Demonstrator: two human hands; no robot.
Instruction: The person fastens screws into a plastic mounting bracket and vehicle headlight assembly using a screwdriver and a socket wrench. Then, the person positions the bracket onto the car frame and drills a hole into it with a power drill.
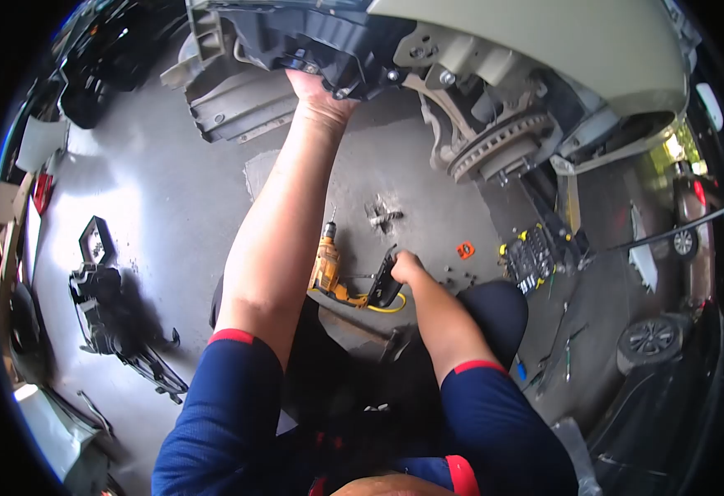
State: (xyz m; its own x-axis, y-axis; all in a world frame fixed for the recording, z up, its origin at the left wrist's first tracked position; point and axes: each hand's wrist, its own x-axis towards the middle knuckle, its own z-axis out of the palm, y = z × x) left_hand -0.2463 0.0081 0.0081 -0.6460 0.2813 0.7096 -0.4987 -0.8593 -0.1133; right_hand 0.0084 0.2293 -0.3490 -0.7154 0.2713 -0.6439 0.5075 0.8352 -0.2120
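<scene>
My left hand (319,88) reaches up into the black plastic housing (296,37) at the front of a raised car. Its fingers are hidden behind the housing, so what they touch does not show. Lower down, my right hand (407,266) is closed around the edge of a long, dark, flat part (386,283), held beside my knee. The exact kind of that part cannot be made out. To its left is a yellow power drill (325,263) with a long bit, on the floor. The bare brake disc (501,147) shows at upper right under the light-coloured fender (560,41).
An open tool set (530,258) lies at right on the grey floor, near an orange piece (466,250) and several small fasteners. A black frame-like part (101,306) lies at left. Hand tools (568,360) and a dark car (651,413) are at far right.
</scene>
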